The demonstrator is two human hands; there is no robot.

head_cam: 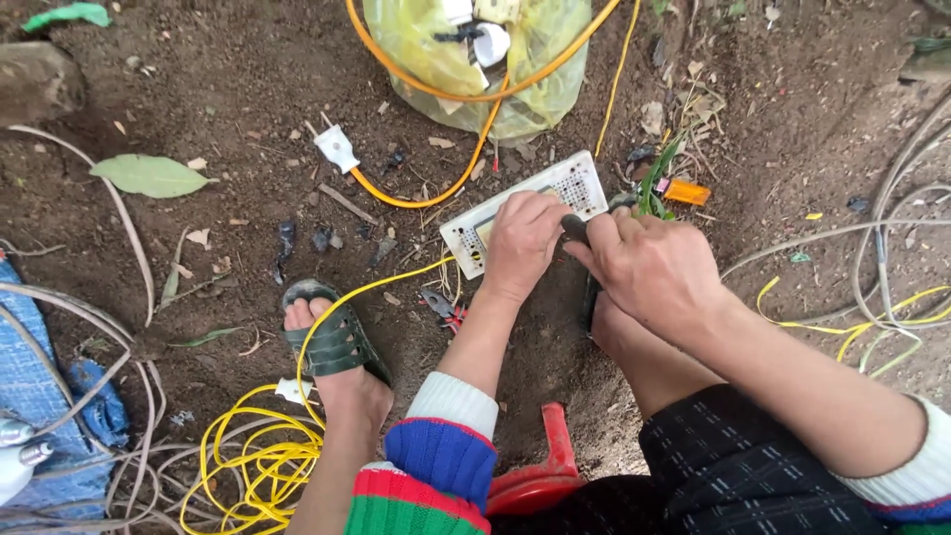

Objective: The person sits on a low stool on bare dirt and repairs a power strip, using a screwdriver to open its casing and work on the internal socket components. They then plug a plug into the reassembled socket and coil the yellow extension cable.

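Panel: flat white plastic rectangle, perforated with a fine grid of holes at its 2 o'clock end, a small window at its 8 o'clock end; it lies tilted on bare soil, mostly under the left hand.
Left hand: palm down, fingers curled and pressed together on the panel's middle, pinning it.
Right hand: closed around a dark tool handle, whose tip meets the panel at the left hand's 3 o'clock side (the tool's working end is hidden between the hands).
Ground: dark, crumbly earth strewn with dry leaf scraps.
Cables: glossy orange cord looping at the panel's 10 o'clock, ending in a white plug; thin yellow wire coiled at 7 o'clock.
Bag: crinkled translucent yellow plastic at 12 o'clock.
Sandal: dark green rubber with straps on a foot at 8 o'clock.
Pliers: red-handled, just beside the left wrist.
Sleeves: ribbed knit, white, blue, red, green bands.
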